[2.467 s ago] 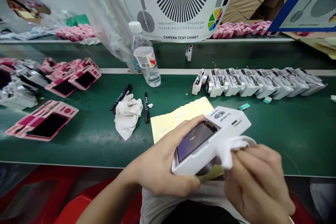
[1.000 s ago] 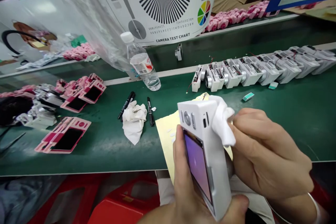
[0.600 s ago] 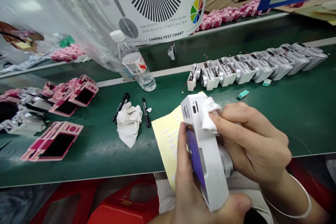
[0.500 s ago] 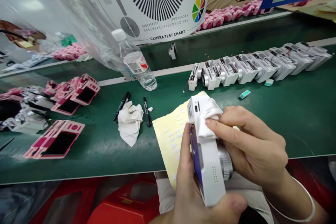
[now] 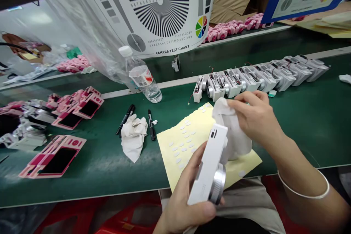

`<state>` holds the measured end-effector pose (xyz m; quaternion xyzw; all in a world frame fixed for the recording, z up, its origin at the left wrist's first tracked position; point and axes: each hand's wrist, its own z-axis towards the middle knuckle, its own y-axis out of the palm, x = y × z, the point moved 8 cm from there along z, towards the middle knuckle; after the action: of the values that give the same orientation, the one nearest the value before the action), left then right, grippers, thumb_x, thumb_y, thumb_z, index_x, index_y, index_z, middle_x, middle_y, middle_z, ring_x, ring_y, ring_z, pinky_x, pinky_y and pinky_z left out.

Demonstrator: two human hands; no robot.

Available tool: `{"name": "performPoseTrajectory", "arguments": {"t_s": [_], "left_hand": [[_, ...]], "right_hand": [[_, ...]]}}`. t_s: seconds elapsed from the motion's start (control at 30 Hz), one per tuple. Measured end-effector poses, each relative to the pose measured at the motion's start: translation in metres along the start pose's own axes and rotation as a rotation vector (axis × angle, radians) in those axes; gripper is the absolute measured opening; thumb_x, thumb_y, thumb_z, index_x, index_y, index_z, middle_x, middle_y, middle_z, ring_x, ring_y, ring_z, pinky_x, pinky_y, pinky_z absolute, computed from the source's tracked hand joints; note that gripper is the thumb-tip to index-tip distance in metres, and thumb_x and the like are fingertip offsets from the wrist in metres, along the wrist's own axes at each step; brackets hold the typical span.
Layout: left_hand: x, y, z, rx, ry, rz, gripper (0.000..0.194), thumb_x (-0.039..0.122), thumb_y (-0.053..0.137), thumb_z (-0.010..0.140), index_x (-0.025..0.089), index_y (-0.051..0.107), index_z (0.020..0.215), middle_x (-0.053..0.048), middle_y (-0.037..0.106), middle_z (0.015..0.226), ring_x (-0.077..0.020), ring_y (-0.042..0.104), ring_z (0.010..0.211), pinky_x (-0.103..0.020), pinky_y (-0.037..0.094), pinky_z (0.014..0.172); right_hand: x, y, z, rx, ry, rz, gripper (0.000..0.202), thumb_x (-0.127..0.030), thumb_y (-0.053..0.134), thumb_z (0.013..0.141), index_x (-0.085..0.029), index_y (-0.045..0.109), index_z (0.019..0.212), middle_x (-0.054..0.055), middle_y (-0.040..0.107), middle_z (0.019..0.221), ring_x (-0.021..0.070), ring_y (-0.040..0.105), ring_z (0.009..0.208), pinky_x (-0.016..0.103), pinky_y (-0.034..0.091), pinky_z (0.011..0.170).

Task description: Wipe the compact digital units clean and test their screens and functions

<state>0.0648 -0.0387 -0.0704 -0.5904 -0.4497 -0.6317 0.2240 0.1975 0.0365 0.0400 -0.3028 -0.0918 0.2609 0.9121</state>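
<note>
My left hand [image 5: 186,197] is closed around a white camera [image 5: 206,168], tilted, its silver lens ring facing right and a small port showing at its top end. Up and to the right of the camera, my right hand [image 5: 253,115] pinches a white cloth [image 5: 234,131] that hangs down loosely behind the camera's edge. Beneath them, a yellow sheet [image 5: 167,146] dotted with small white stickers lies on the green bench.
Several opened white cameras [image 5: 249,80] stand in a row at the back right. A water bottle [image 5: 144,76], a crumpled cloth [image 5: 134,135] and black markers [image 5: 151,124] lie left of the sheet. Pink cameras [image 5: 59,159] sit far left. A test chart [image 5: 159,11] hangs behind.
My right hand has drawn the cloth off the camera, up and away. My left hand has turned the camera, so its screen no longer shows.
</note>
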Motion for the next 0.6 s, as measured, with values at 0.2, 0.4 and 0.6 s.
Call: {"name": "performPoseTrajectory", "arguments": {"t_s": [0.2, 0.4, 0.6], "left_hand": [[0.019, 0.018, 0.014, -0.258, 0.101, -0.65, 0.072, 0.049, 0.065, 0.049, 0.013, 0.051, 0.111, -0.012, 0.055, 0.095, -0.0152, 0.055, 0.063, -0.014, 0.037, 0.03], [0.02, 0.036, 0.013, -0.535, -0.067, -0.907, 0.072, 0.055, 0.062, 0.057, 0.006, 0.05, 0.109, -0.005, 0.055, 0.066, -0.0079, 0.045, 0.04, -0.013, 0.026, 0.022], [0.028, 0.008, 0.022, -0.181, 0.296, -0.663, 0.071, 0.048, 0.073, 0.051, 0.017, 0.055, 0.113, -0.009, 0.059, 0.105, -0.0222, 0.059, 0.09, -0.029, 0.054, 0.069]], "right_hand": [[0.065, 0.022, -0.033, -0.026, 0.289, -0.004, 0.024, -0.017, 0.044, 0.085, -0.012, 0.068, 0.09, 0.007, 0.061, 0.071, 0.0167, 0.056, 0.062, 0.028, 0.043, 0.054], [0.07, 0.033, -0.048, -0.248, 0.59, 0.212, 0.037, -0.034, 0.042, 0.085, -0.013, 0.061, 0.11, 0.014, 0.062, 0.103, 0.0225, 0.061, 0.08, 0.035, 0.049, 0.064], [0.022, 0.01, -0.06, -0.276, 0.724, 0.729, 0.029, -0.042, 0.043, 0.088, -0.023, 0.061, 0.101, 0.005, 0.067, 0.086, 0.0173, 0.064, 0.077, 0.03, 0.053, 0.069]]}}
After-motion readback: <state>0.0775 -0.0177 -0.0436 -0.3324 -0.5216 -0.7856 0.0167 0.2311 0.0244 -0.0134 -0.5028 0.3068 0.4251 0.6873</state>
